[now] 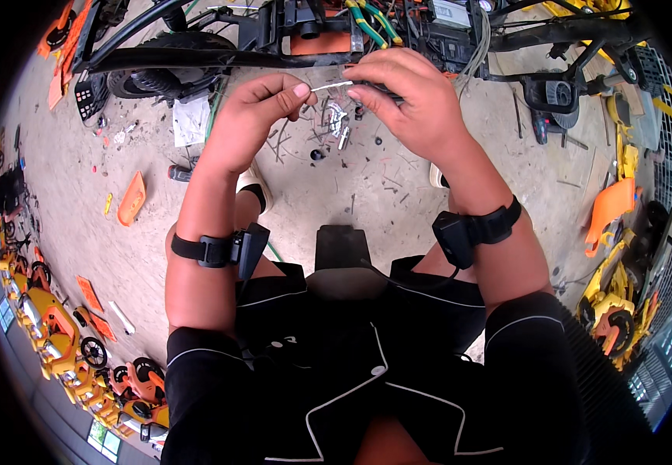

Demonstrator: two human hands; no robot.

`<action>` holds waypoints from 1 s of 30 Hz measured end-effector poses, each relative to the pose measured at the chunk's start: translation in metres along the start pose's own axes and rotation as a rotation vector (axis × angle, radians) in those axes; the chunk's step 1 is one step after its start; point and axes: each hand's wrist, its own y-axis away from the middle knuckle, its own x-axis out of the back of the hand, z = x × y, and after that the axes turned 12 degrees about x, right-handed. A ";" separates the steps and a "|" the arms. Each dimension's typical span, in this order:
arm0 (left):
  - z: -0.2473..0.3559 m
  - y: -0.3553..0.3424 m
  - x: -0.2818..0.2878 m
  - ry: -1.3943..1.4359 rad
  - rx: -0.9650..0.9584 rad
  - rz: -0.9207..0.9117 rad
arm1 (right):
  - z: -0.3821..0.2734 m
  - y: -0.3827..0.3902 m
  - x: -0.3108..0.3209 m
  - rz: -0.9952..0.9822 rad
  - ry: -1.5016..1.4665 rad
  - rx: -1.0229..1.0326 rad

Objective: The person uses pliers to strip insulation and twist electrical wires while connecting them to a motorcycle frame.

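Observation:
A thin white strip (331, 86), possibly a wire or a cable tie, runs between my two hands in front of the black vehicle frame (196, 56). My left hand (262, 112) pinches its left end between thumb and forefinger. At the other end, my right hand (409, 101) has its thumb and fingers curled around it. A dark, thin piece shows between the right thumb and fingers; whether it joins the white strip I cannot tell. Just beyond the right hand, pliers (368, 25) with green and yellow handles rest on the frame.
Scraps and a crumpled silvery piece (337, 118) litter the concrete floor. A white sheet (191, 122) and an orange shell (131, 199) lie to the left. At right are a power tool (540, 126) and orange panels (611, 208). Yellow and orange vehicles (53, 329) line the lower left.

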 end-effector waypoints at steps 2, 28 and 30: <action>0.000 0.000 -0.001 0.045 0.008 -0.015 | 0.002 0.001 0.000 -0.013 0.004 0.004; -0.005 0.008 -0.015 -0.223 -0.218 0.218 | -0.007 0.004 -0.003 0.020 -0.256 -0.374; 0.002 0.012 -0.016 -0.075 -0.098 0.110 | -0.009 0.002 -0.001 -0.045 -0.151 -0.252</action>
